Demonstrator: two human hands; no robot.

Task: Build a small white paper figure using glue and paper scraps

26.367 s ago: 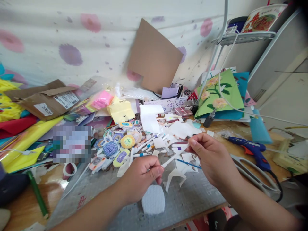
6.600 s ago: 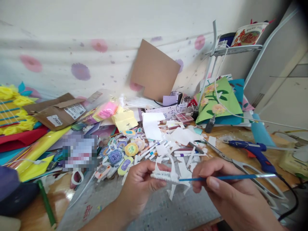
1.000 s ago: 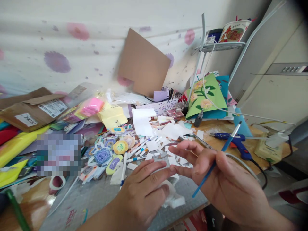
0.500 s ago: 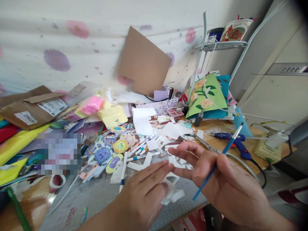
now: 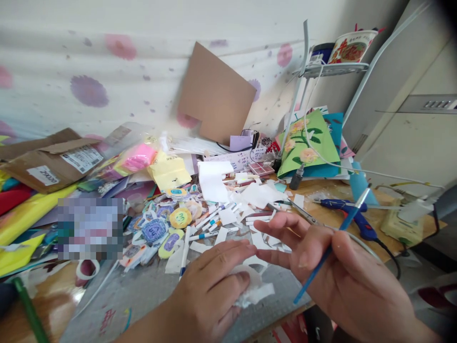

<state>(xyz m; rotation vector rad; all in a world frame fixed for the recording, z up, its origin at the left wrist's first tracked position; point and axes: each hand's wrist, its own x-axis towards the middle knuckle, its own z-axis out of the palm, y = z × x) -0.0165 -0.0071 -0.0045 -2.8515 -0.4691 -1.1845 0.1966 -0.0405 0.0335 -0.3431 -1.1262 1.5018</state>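
I note a flowered curtain (image 5: 150, 71) behind the table (image 5: 310, 188) and its grey mat (image 5: 123, 288). My right hand (image 5: 342, 281) grips a blue brush (image 5: 346, 221); my left hand (image 5: 210, 281) covers part of a white piece (image 5: 257, 290) on the mat, grip unclear. I judge this fingertip work, calling for light contact.

The wooden counter (image 5: 59, 302) carries a grey mat (image 5: 107, 300) at 6 o'clock, a green stick (image 5: 30, 309) at 8, a small dark bottle (image 5: 296, 178) at 1 and a blue glue gun (image 5: 360, 221) at 3.
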